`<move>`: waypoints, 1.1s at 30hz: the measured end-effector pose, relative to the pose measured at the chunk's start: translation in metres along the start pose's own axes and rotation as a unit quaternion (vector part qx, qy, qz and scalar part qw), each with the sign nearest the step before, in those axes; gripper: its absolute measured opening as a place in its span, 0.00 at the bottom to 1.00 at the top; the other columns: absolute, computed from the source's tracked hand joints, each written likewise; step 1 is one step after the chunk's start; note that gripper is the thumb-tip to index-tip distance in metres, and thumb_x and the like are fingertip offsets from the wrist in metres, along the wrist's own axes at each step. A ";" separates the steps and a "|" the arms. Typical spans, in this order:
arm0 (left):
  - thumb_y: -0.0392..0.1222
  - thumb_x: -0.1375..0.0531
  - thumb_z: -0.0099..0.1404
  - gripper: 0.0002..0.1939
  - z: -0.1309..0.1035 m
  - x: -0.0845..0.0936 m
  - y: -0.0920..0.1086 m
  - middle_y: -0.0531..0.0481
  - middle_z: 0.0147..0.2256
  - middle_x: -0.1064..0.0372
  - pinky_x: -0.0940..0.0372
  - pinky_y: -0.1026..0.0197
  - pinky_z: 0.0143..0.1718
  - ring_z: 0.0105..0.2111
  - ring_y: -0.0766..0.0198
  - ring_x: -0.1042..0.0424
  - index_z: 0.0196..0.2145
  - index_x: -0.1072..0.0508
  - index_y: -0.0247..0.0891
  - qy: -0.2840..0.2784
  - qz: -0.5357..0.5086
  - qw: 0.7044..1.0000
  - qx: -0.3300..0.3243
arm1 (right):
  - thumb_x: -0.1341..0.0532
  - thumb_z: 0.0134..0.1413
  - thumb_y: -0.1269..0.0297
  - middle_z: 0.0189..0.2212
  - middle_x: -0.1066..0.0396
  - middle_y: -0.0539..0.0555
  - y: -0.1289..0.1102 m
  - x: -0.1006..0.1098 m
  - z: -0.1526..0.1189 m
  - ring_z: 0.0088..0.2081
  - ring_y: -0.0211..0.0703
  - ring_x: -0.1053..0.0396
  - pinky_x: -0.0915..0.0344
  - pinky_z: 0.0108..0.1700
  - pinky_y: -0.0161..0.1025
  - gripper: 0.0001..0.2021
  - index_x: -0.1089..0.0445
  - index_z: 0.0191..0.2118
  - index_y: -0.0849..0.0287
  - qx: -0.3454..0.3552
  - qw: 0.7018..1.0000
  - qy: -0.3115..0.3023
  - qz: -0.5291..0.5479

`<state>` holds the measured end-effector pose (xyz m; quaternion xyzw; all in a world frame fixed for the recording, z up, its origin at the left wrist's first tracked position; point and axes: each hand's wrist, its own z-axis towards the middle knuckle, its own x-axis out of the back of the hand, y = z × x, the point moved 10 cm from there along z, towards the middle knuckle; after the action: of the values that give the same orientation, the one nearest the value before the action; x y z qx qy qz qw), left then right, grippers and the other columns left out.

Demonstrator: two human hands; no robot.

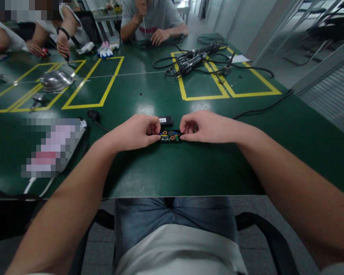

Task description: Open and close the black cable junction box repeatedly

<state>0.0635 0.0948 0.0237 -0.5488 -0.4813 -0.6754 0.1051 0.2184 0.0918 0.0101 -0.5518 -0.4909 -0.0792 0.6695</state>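
Note:
On the green table, a small circuit board (170,136) with copper-coloured coils sits in an open, shallow black case. My left hand (143,131) pinches its left end between thumb and bent fingers. At the opposite end, my right hand (202,127) grips it the same way. Just behind the board lies a black case cover (166,121) with a white label, partly hidden by my left fingers. A black cord with a plug (94,114) runs toward my left hand, and another black cable (260,111) leads away beyond my right wrist.
A power strip (70,147), partly blurred out, lies left of my forearm. Power tools with tangled cords (193,63) lie at the back right among yellow tape outlines (206,97). A shiny metal part (56,80) stands at the left. Several people sit across the table.

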 end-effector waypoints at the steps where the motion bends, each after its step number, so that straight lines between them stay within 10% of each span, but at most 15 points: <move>1: 0.43 0.34 0.66 0.05 0.000 -0.001 0.000 0.53 0.30 0.24 0.38 0.59 0.35 0.30 0.61 0.26 0.34 0.25 0.41 -0.004 0.001 1.000 0.002 | 0.30 0.59 0.57 0.29 0.23 0.50 0.001 -0.001 0.000 0.32 0.44 0.26 0.34 0.38 0.42 0.08 0.25 0.37 0.54 -0.003 1.000 -0.002 0.003; 33: 0.44 0.33 0.64 0.07 0.002 0.007 -0.010 0.51 0.32 0.19 0.32 0.60 0.39 0.32 0.62 0.24 0.34 0.18 0.39 -0.038 -0.037 0.998 -0.017 | 0.28 0.56 0.54 0.32 0.17 0.51 0.007 0.006 -0.002 0.32 0.44 0.24 0.31 0.38 0.43 0.11 0.18 0.38 0.56 0.002 0.997 -0.051 0.059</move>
<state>0.0553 0.1039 0.0248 -0.5578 -0.4933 -0.6655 0.0521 0.2270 0.0957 0.0098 -0.5816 -0.4917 -0.0105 0.6480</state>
